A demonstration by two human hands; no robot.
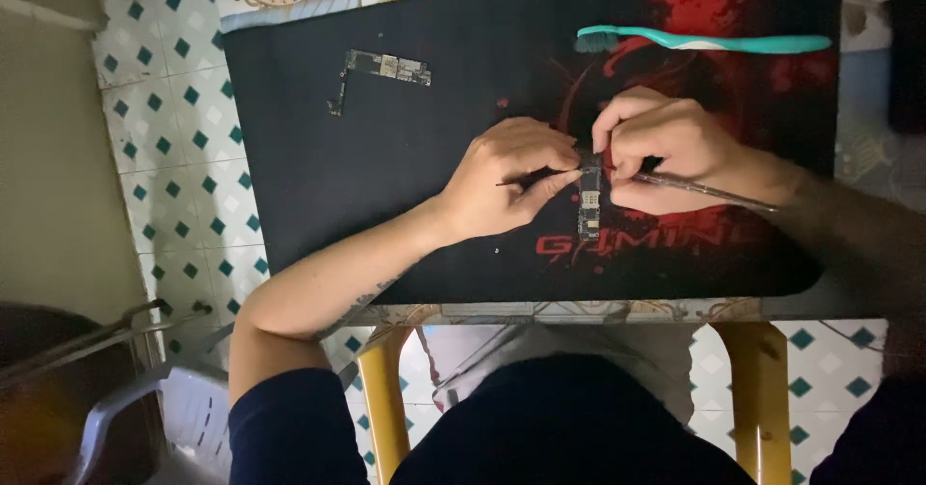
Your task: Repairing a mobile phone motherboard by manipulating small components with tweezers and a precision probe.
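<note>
Pinching a thin dark tool, the left hand (506, 178) works beside the right hand (666, 152), which grips a metal tool over the small circuit board (589, 201) mid-mat (386, 167); a slip could likely gouge it.

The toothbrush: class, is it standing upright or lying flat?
Lying flat: the teal toothbrush rests lengthwise on the black mat, bristles at its left end.

The mat (386, 157) is matt black cloth with red print. On it, the board (589, 203) shows dull metal parts, as does a second board (386, 67). The toothbrush (704, 40) is smooth teal plastic. Beneath the mat, glossy tiles (183, 157).
</note>
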